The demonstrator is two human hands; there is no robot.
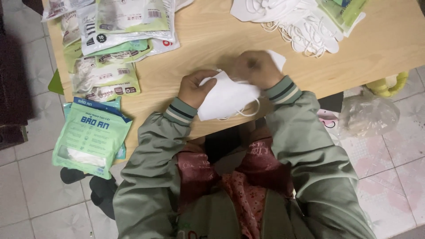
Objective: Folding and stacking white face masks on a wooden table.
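Both hands work over the near edge of a low wooden table (212,40). My left hand (193,88) pinches the left side of a white folded face mask (226,98) whose ear loop hangs below it. My right hand (256,67) grips the top right of the same mask, where more white mask material shows behind its fingers. Green jacket sleeves with striped cuffs cover both arms.
A loose pile of white masks (297,21) with tangled ear loops lies at the table's far right. Several flat green-and-white mask packets (115,31) cover the far left; one packet (90,138) overhangs the left edge. A clear plastic bag (366,116) sits on the tiled floor at right.
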